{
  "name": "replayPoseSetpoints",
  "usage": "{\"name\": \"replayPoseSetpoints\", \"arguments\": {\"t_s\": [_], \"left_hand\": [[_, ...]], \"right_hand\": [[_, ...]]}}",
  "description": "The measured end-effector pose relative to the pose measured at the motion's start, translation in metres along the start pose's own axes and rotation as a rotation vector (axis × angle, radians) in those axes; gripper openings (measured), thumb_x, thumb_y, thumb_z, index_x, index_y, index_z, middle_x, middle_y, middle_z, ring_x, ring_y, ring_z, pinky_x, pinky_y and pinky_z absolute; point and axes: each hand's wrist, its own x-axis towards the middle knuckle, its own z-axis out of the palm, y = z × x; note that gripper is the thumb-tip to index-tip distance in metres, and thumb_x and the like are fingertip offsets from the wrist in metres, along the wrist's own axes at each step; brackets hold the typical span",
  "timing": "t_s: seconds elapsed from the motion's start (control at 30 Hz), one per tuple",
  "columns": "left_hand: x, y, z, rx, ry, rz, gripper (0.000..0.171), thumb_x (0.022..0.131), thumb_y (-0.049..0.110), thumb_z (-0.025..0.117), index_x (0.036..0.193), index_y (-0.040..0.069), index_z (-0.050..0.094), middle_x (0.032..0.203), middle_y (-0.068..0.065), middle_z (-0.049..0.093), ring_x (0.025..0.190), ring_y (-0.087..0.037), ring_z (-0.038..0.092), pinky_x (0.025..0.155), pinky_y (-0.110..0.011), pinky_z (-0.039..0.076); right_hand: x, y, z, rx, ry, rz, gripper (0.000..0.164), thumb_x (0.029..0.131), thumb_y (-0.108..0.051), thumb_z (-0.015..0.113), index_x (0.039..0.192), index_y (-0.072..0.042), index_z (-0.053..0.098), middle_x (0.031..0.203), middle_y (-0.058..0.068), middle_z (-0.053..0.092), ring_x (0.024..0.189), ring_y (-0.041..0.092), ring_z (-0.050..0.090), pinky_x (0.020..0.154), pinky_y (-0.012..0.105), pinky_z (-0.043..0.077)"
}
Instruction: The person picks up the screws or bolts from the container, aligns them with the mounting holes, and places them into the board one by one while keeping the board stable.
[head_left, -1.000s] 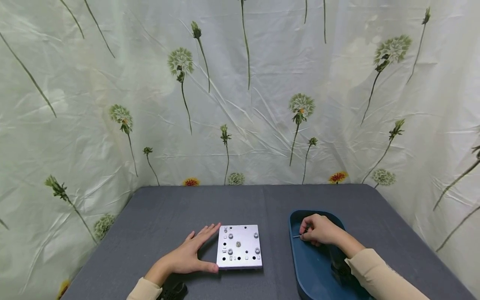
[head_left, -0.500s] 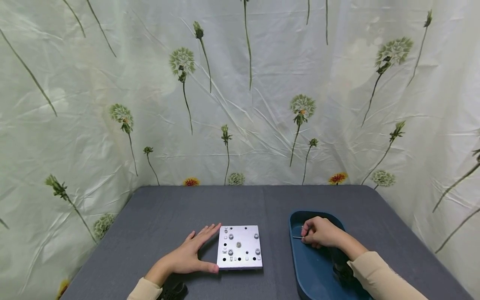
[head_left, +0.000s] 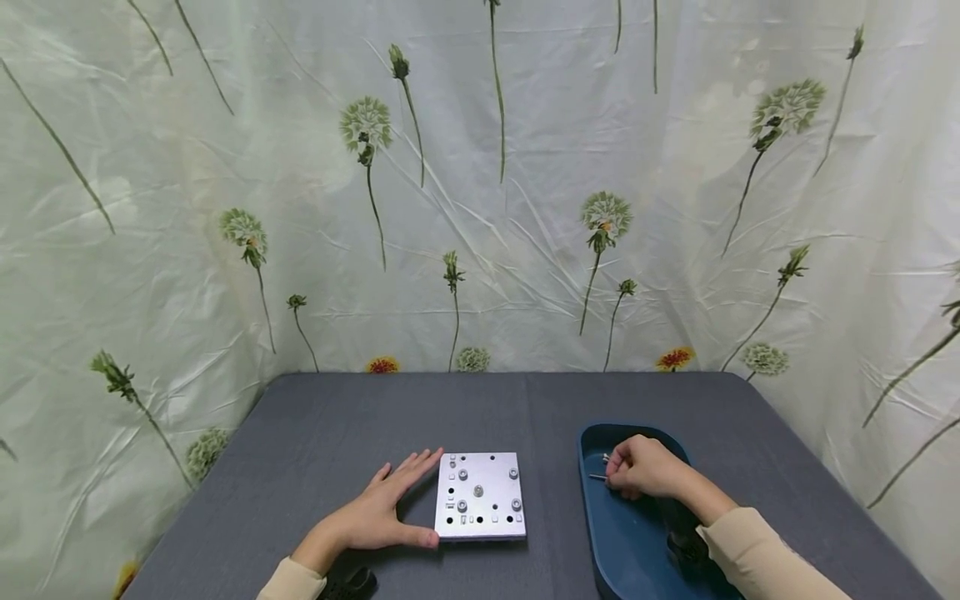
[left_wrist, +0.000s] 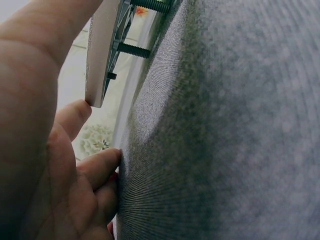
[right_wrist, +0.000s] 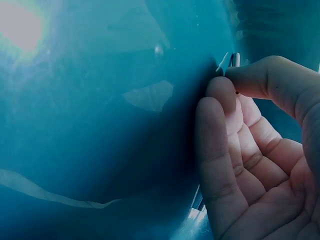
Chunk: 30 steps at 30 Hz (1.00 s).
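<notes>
A square silver metal plate point(head_left: 483, 517) with holes and several bolt heads stands on the grey table. Threaded bolts point(left_wrist: 134, 50) stick out from its underside in the left wrist view. My left hand point(head_left: 382, 510) lies along its left side, fingers straight and spread, index fingertip at the far left corner and thumb at the near left one. Inside the blue tray point(head_left: 592, 533), the thumb and index finger of my right hand point(head_left: 641, 468) pinch a thin metal rod point(head_left: 597, 477), its end pointing left. Its tip also shows at the fingertips in the right wrist view.
Just beyond the right fingertips, a small metal piece point(head_left: 606, 457) lies in the tray. The tray's walls surround the right hand. A patterned curtain point(head_left: 480, 208) hangs behind the table's far edge.
My right hand has moved slightly right and nearer with the rod, uncovering the small metal piece in the tray. The left hand and the plate stay as they were.
</notes>
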Motion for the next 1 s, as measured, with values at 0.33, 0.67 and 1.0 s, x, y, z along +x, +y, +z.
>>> {"name": "replayPoseSetpoints", "arguments": {"t_s": [0.33, 0.67, 1.0], "left_hand": [[0.0002, -0.0005, 0.0002, 0.004, -0.002, 0.005, 0.115, 0.086, 0.048, 0.09, 0.174, 0.018, 0.021, 0.178, -0.019, 0.024, 0.164, -0.054, 0.017, 0.119, -0.088, 0.003], [0.0003, 0.0004, 0.0017, 0.014, 0.006, 0.011, 0.115, 0.086, 0.05, 0.09, 0.174, 0.019, 0.022, 0.178, -0.018, 0.025, 0.164, -0.052, 0.018, 0.119, -0.087, 0.003], [-0.0004, 0.0018, -0.001, -0.004, -0.006, -0.002, 0.116, 0.086, 0.05, 0.09, 0.174, 0.019, 0.022, 0.178, -0.019, 0.024, 0.165, -0.052, 0.016, 0.12, -0.086, 0.002]], "right_hand": [[-0.0015, -0.0007, 0.0002, 0.047, 0.002, 0.008, 0.006, 0.088, -0.004, 0.074, 0.084, -0.003, 0.07, 0.069, 0.001, 0.068, 0.062, 0.013, 0.066, 0.059, 0.027, 0.059], [0.0002, 0.0034, -0.0011, 0.101, -0.018, -0.005, 0.006, 0.089, -0.003, 0.074, 0.089, -0.001, 0.07, 0.07, 0.0, 0.067, 0.063, 0.013, 0.065, 0.058, 0.025, 0.057], [0.0023, -0.0034, -0.0017, 0.146, -0.051, -0.02, 0.008, 0.092, -0.005, 0.074, 0.093, 0.002, 0.069, 0.074, -0.001, 0.066, 0.065, 0.01, 0.064, 0.061, 0.025, 0.058]]}}
